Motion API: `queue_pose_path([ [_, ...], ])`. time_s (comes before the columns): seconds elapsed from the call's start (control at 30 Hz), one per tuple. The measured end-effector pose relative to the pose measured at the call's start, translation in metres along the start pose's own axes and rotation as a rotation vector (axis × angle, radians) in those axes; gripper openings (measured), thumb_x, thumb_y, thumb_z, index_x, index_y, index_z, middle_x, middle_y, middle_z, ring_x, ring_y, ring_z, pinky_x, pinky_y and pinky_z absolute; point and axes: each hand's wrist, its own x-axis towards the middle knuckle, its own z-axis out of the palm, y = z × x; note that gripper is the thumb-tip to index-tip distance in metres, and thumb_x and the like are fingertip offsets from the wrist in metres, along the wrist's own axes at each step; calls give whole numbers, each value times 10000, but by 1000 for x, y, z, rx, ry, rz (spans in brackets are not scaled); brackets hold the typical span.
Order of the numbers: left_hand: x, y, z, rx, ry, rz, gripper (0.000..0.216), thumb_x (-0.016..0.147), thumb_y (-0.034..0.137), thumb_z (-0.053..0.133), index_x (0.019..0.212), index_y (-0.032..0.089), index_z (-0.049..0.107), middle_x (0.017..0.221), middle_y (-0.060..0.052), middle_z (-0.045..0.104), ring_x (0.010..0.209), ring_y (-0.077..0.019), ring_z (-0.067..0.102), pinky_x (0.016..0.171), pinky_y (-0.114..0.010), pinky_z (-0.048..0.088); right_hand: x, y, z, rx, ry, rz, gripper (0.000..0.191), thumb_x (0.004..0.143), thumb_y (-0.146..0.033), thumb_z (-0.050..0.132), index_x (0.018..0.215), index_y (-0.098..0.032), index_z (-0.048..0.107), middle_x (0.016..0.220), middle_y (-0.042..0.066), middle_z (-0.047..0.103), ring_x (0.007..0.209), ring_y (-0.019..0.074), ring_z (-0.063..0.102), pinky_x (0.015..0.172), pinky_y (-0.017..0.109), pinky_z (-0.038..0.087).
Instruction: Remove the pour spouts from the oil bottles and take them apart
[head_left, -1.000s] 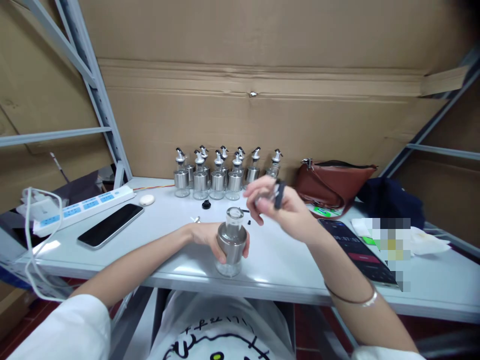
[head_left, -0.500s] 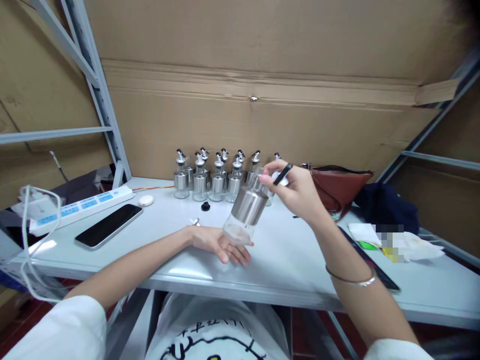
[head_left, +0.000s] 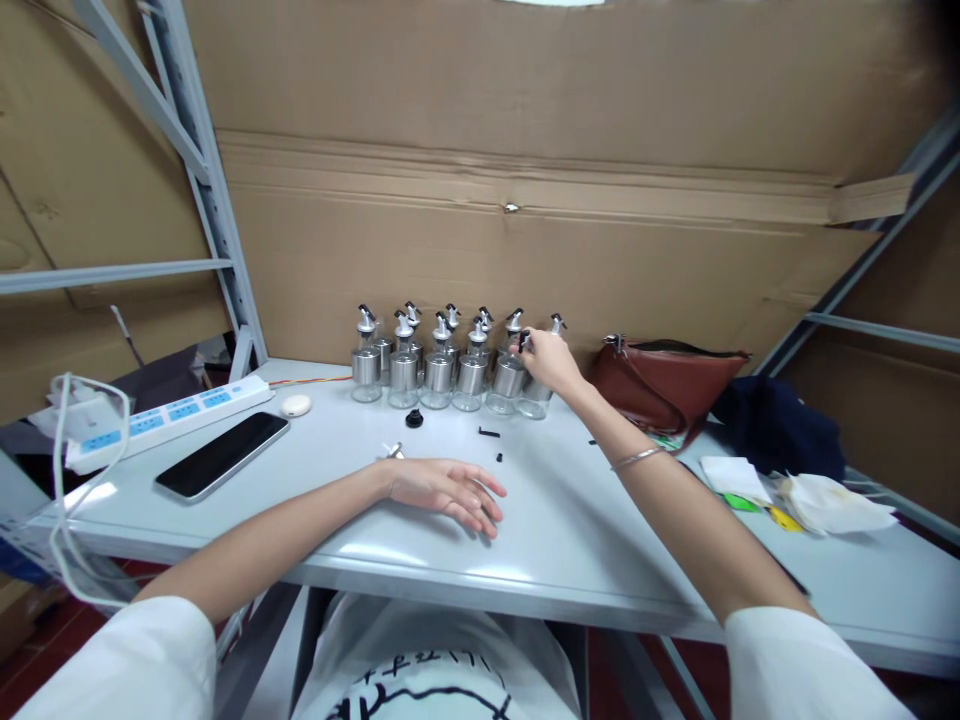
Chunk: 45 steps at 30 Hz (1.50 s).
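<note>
My right hand (head_left: 549,360) is closed round the neck of a glass oil bottle (head_left: 508,380) with a steel sleeve, which stands upright at the right end of the front row. The fingers hide most of its top. Several similar bottles (head_left: 438,375) with silver and black pour spouts stand to its left and behind. My left hand (head_left: 448,492) rests on the table with fingers spread, holding nothing. Beside its wrist lies a small metal spout part (head_left: 395,451), partly covered. A black stopper (head_left: 414,418), a black strip (head_left: 489,433) and a tiny black piece (head_left: 499,457) lie between hand and bottles.
On the left are a phone (head_left: 223,455), a white power strip (head_left: 169,423) and a round white case (head_left: 295,405). A brown bag (head_left: 660,385), dark cloth (head_left: 780,425) and wipes (head_left: 832,502) lie at right. Cardboard (head_left: 525,270) backs the table.
My right hand has carried the tilted bottle away from above my left hand to the back row area, where it now stands upright. My left hand stays in place, its fingers slightly shifted.
</note>
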Motion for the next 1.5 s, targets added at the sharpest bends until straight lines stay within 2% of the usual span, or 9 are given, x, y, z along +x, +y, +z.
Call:
queue_pose_path([
  [0.23,0,1,2,0,20,5,410,701,246,739,1067,167,575,994,-68,634,894,-196,650,859,-347,418,2,1,12,107,4,101,249,837,-312,503,1043,-173,513,876,106,635,757,227,577,651,299,389],
  [0.33,0,2,3,-7,24,7,402,700,269,742,1048,157,573,977,-66,633,887,-203,652,857,-354,416,-12,-11,11,243,211,148,311,842,-373,480,1062,-155,463,909,117,578,796,234,550,705,343,416],
  [0.43,-1,2,3,-40,20,19,369,701,336,739,967,141,574,904,-53,632,875,-216,654,850,-373,421,-40,-30,11,341,389,-40,259,827,-427,496,849,-170,487,962,126,488,885,228,507,779,361,426],
  [0.6,1,1,2,-62,44,48,363,702,341,738,945,152,545,863,-34,619,849,-220,652,811,-403,441,-88,-68,12,544,125,-420,319,781,-402,591,617,-204,403,708,10,458,595,118,439,570,253,400],
  [0.8,2,-1,-4,28,-64,43,310,647,320,778,797,106,611,823,-29,595,866,-201,621,805,-371,450,-114,-96,7,680,-131,-517,312,751,-344,618,581,-190,407,602,-30,443,559,91,424,534,218,357],
  [0.9,2,-2,-5,41,-60,66,316,615,315,798,736,107,593,769,-6,569,827,-184,614,791,-359,441,-119,-97,4,704,-153,-471,285,745,-348,629,597,-181,453,596,-30,466,556,88,446,540,216,373],
  [1.03,2,-2,-7,18,-28,32,342,638,361,767,633,136,510,631,39,500,669,-132,568,684,-303,407,-118,-92,3,774,-169,-385,277,745,-388,642,907,-171,583,616,-35,537,532,87,489,539,210,424],
  [1.27,-4,7,-3,44,-147,-24,346,595,318,745,543,165,439,600,12,448,619,-133,437,638,-306,328,-113,-81,-1,554,-33,-719,345,811,-418,560,1022,-147,580,820,69,635,681,138,579,631,258,481],
  [1.5,-6,9,3,173,-133,14,400,638,430,745,512,162,476,557,15,428,613,-139,424,638,-311,322,-111,-76,-1,303,239,-873,469,833,-557,476,954,-121,602,760,84,647,644,150,586,564,249,409],
])
